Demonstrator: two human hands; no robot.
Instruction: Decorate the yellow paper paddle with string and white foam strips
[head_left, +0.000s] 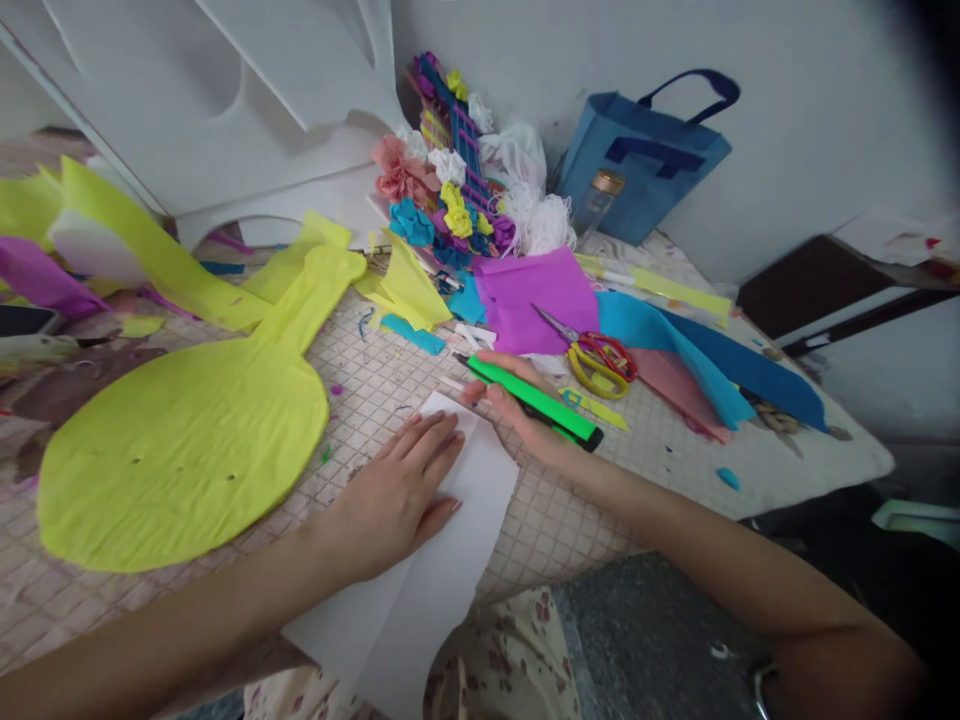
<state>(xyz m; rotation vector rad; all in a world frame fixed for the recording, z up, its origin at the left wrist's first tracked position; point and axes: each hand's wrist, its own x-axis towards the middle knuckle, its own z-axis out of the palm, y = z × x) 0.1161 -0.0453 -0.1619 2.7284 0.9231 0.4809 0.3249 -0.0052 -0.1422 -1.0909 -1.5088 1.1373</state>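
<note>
A folded white sheet of paper [427, 590] lies at the table's front edge, its lower end hanging over toward my lap. My left hand [409, 485] rests flat on the sheet with fingers stretched out. In my right hand [517, 395] is a green box cutter [536, 400], gripped along its body, its dark tip pointing left and away from me. That hand is just beyond the upper right corner of the paper. To the left lies a guitar-shaped piece covered in yellow crepe paper [187, 435], with a few small holes in its round part.
Scissors [592, 360] with red and yellow handles lie by purple crepe paper [529, 295]. Blue crepe strips [675, 345] stretch rightward. At the back stand a flower-decorated guitar craft [461, 160], white yarn [540, 220], a glass bottle [598, 203] and a blue bag [645, 160].
</note>
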